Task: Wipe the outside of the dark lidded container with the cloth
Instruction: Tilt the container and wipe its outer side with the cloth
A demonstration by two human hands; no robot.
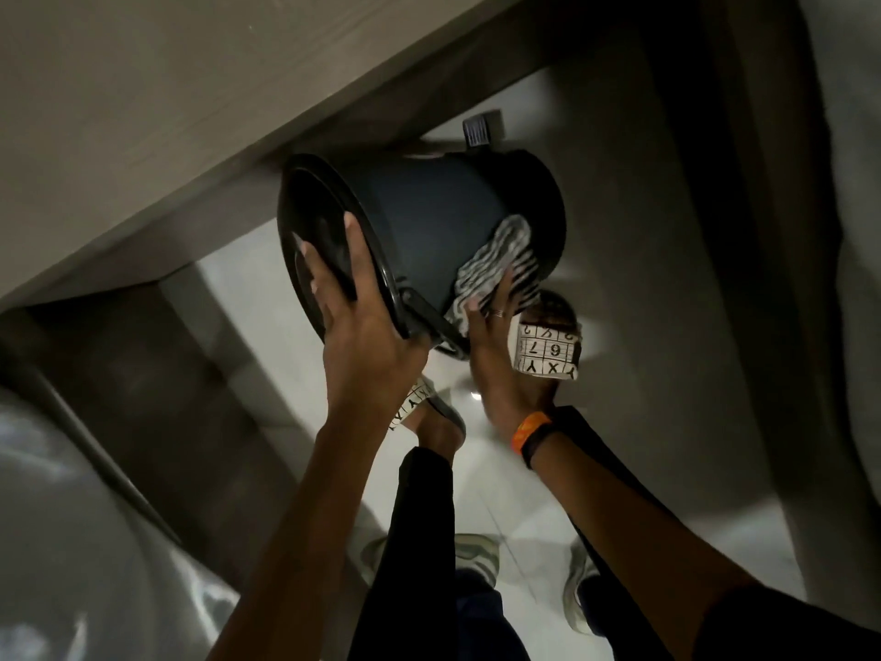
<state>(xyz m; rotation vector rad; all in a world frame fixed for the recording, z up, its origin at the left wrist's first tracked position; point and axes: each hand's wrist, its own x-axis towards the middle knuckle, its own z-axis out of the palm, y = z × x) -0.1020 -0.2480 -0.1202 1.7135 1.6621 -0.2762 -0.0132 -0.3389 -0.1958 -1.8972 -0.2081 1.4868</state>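
The dark lidded container [429, 217], a round bin, is tipped on its side above the floor with its black lid [314, 231] facing left. My left hand [362, 317] grips the lid's rim, fingers spread across the lid. My right hand [496, 326] presses a striped black-and-white cloth [500, 260] against the container's lower right side, near its base. A foot pedal [479, 128] sticks out at the container's top.
A wooden cabinet or counter edge [190, 112] runs diagonally above the container. Below are a pale tiled floor [643, 279], my feet in patterned slippers [548, 350], and another person's shoes [476, 555]. A grey rounded object [71, 541] fills the lower left.
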